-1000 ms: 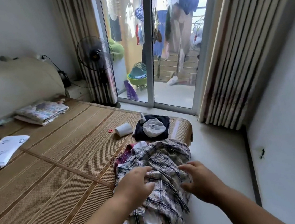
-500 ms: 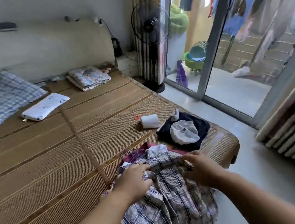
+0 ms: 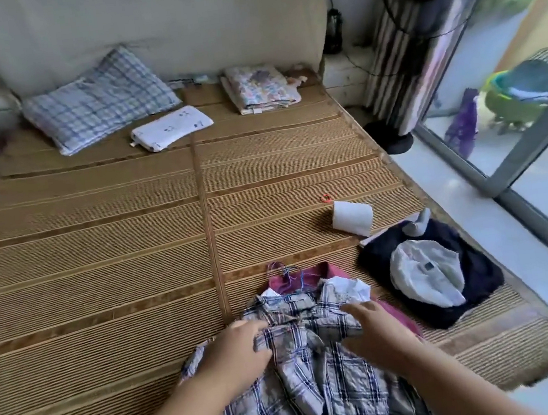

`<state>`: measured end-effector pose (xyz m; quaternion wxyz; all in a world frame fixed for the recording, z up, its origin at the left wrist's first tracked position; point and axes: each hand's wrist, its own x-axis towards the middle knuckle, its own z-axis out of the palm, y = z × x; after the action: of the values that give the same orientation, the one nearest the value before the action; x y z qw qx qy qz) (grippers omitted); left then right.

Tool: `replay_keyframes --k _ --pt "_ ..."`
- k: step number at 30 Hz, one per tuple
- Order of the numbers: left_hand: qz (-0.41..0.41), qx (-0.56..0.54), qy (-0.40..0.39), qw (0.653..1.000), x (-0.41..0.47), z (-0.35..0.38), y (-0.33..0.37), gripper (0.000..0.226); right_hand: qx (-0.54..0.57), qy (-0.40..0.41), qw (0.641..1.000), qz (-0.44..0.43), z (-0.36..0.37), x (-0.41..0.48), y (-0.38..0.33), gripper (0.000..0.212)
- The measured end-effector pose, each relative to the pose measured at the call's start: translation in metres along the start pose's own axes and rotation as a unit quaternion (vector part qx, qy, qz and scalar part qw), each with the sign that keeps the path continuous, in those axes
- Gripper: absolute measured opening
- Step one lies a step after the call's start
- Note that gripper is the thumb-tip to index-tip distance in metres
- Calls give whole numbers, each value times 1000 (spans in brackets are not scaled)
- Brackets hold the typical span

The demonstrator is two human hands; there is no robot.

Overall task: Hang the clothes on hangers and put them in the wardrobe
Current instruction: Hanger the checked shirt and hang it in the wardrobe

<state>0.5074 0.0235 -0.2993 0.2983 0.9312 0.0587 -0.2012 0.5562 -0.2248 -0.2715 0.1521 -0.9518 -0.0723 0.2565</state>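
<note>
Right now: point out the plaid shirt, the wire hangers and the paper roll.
plaid shirt (image 3: 308,386): head view, on the front panel below the collar.
wire hangers (image 3: 287,274): head view, on the hooks above the collar.
paper roll (image 3: 352,217): head view, on its side wall.

One head view looks forward and down across the bed (image 3: 100,263), close above the hands; headboard at 12 o'clock.

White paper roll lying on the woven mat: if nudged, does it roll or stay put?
The white paper roll lies on its side on the ribbed woven mat, so it would probably roll if pushed across its axis. It looks light and soft, likely squashing under a firm grip. The mat's ribs may slow it.
</note>
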Motion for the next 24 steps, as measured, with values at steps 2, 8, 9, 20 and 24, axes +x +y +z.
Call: replay_keyframes --k 2,8,9,20,24 --pt "-10 17 -4 1000 34 11 -4 56 -3 -20 1000 9 12 35 14 70" --pt "8 61 -68 996 121 62 -6 54 10 -18 999 49 57 130 51 76" --pt "9 64 -74 995 134 69 -7 54 8 -14 999 46 64 144 55 75" --pt "-55 54 -45 996 231 140 -42 59 -14 -19 999 -27 125 301 80 91" --pt "-74 39 -21 996 247 166 -51 54 -77 -70 994 -23 139 348 97 114"
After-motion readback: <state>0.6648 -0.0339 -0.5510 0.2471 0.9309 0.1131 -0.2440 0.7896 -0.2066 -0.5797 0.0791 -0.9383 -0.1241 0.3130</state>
